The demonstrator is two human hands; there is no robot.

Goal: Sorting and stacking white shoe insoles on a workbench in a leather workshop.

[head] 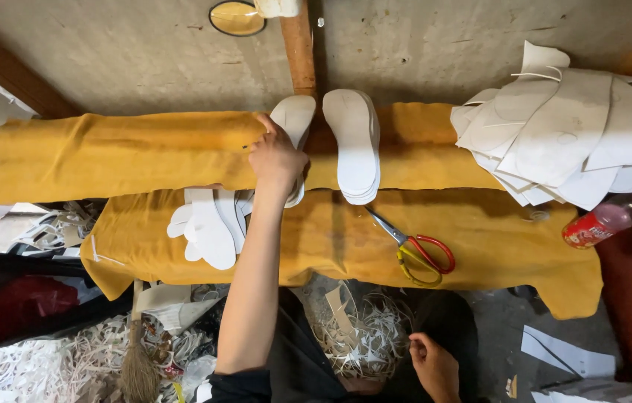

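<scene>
Yellow cloth (pixel 331 239) covers the bench, the landmark here. At its right end, a big heap of white cut sheets (pixel 562 134). At its center, two insole stacks: right stack (pixel 357 145) untouched, left stack (pixel 295 123) under the left hand (pixel 277 158), palm down, fingers curled on it. Pressing off-center could topple that stack. Scissors (pixel 416 250) lie near the cloth's front edge. Right hand (pixel 435 366) below the cloth, loosely curled, holding nothing visible.
</scene>
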